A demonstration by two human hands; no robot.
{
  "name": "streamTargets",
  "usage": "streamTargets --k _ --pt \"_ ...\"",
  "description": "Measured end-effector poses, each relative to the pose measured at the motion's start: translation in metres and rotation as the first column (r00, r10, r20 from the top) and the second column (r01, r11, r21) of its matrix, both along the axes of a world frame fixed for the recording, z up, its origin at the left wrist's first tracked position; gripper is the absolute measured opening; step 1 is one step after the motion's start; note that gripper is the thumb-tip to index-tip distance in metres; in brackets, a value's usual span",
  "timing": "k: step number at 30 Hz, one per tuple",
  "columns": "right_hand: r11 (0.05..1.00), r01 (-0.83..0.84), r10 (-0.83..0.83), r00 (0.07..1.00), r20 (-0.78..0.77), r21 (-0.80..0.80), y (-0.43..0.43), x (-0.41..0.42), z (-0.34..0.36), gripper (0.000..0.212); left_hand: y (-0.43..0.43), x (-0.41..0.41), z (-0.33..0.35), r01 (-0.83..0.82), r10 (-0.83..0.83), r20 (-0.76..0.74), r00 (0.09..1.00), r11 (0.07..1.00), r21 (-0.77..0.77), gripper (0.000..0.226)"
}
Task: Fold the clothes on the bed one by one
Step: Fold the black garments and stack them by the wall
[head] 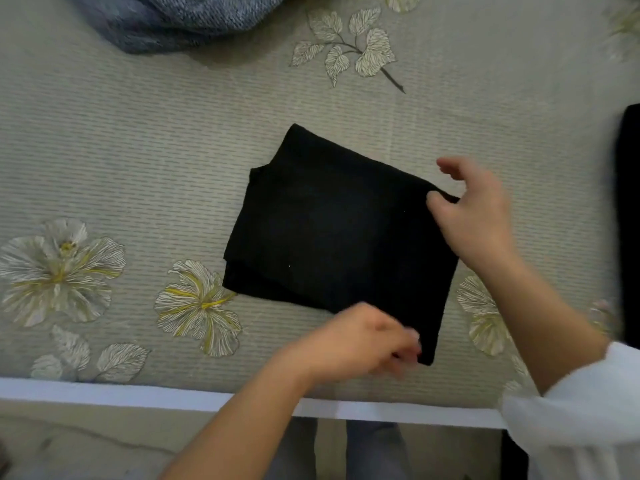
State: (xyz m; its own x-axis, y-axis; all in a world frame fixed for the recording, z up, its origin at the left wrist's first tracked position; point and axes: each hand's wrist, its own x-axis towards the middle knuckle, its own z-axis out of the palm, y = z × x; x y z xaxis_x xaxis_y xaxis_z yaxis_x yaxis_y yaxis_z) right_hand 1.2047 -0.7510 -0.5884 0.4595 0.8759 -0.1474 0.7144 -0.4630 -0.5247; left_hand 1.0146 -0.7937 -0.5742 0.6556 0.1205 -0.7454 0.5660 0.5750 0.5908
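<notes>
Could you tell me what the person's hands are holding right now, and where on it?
Both grip the folded black garment: the right hand at its far right corner, the left hand at its near corner.

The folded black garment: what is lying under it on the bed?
Around the black garment only the floral bedspread shows, so it lies on that. Anything directly beneath is covered. Both hands touch its edges.

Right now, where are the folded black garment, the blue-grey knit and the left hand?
folded black garment [332, 230], head view, middle of its top layer.
blue-grey knit [180, 19], head view, middle of the bunched fabric.
left hand [360, 341], head view, back of the hand.
</notes>
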Motion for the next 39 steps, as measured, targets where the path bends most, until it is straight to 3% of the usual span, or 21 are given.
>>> streamTargets --k 1,2,3,4,5,6,8,10,17,24,28,31,33,35,37,39 --pt "0.999 -0.025 0.024 0.999 0.037 0.032 -0.009 -0.004 -0.005 0.044 0.009 0.001 0.0 -0.183 0.182 0.02 0.983 0.971 0.154 0.02" --pt "0.997 -0.055 0.051 0.996 0.07 0.051 -0.018 -0.01 -0.011 0.045 0.019 -0.001 -0.003 -0.326 0.335 0.045 0.941 0.865 0.382 0.018" --pt "0.995 -0.081 0.075 0.992 0.1 0.05 -0.029 -0.016 -0.018 0.05 0.029 -0.004 -0.01 -0.381 0.434 0.08 0.897 0.669 0.638 0.019" --pt "0.994 -0.102 0.098 0.987 0.124 0.024 -0.039 -0.023 -0.025 0.056 0.04 -0.008 -0.017 -0.308 0.456 0.085 0.886 0.441 0.843 0.025" --pt "0.993 -0.119 0.121 0.982 0.148 -0.02 -0.048 -0.032 -0.032 0.061 0.049 -0.012 -0.026 -0.168 0.437 0.038 0.899 0.262 0.95 0.035" --pt "0.988 -0.141 0.151 0.972 0.18 -0.064 -0.056 -0.041 -0.039 0.065 0.057 -0.017 -0.037 -0.018 0.397 -0.057 0.916 0.182 0.983 0.044" --pt "0.975 -0.179 0.207 0.949 0.24 -0.131 -0.069 -0.056 -0.052 0.066 0.062 -0.03 -0.06 0.255 0.319 -0.312 0.895 0.208 0.944 0.058" --pt "0.965 -0.192 0.237 0.932 0.274 -0.179 -0.078 -0.064 -0.064 0.063 0.053 -0.044 -0.081 0.405 0.283 -0.468 0.837 0.253 0.879 0.061" --pt "0.96 -0.192 0.252 0.913 0.32 -0.206 -0.084 -0.067 -0.081 0.061 0.034 -0.053 -0.099 0.46 0.291 -0.503 0.814 0.208 0.863 0.063" --pt "0.969 -0.178 0.222 0.931 0.291 -0.17 -0.082 -0.066 -0.08 0.059 0.044 -0.052 -0.089 0.462 0.268 -0.524 0.809 0.261 0.847 0.063" --pt "0.997 -0.073 0.064 0.971 0.231 0.032 -0.085 -0.06 -0.073 0.048 0.065 -0.057 -0.074 0.336 0.444 -0.443 0.779 0.301 0.892 0.061" --pt "0.961 0.263 -0.269 0.961 0.065 0.088 -0.096 -0.051 -0.068 0.057 0.068 -0.062 -0.067 0.025 0.699 -0.394 0.597 0.474 0.88 0.081" --pt "0.882 0.471 -0.462 0.867 -0.185 0.009 -0.1 -0.046 -0.059 0.069 0.065 -0.065 -0.068 -0.13 0.744 -0.392 0.541 0.535 0.835 0.09" --pt "0.827 0.551 -0.551 0.752 -0.363 -0.115 -0.1 -0.04 -0.048 0.072 0.064 -0.064 -0.065 -0.253 0.758 -0.342 0.555 0.545 0.799 0.086" --pt "0.805 0.554 -0.576 0.642 -0.506 -0.212 -0.099 -0.032 -0.042 0.061 0.062 -0.059 -0.059 -0.366 0.783 -0.329 0.527 0.559 0.744 0.066" --pt "0.773 0.538 -0.601 0.449 -0.661 -0.336 -0.099 -0.019 -0.039 0.052 0.059 -0.051 -0.048 -0.538 0.82 -0.331 0.467 0.561 0.629 0.045"
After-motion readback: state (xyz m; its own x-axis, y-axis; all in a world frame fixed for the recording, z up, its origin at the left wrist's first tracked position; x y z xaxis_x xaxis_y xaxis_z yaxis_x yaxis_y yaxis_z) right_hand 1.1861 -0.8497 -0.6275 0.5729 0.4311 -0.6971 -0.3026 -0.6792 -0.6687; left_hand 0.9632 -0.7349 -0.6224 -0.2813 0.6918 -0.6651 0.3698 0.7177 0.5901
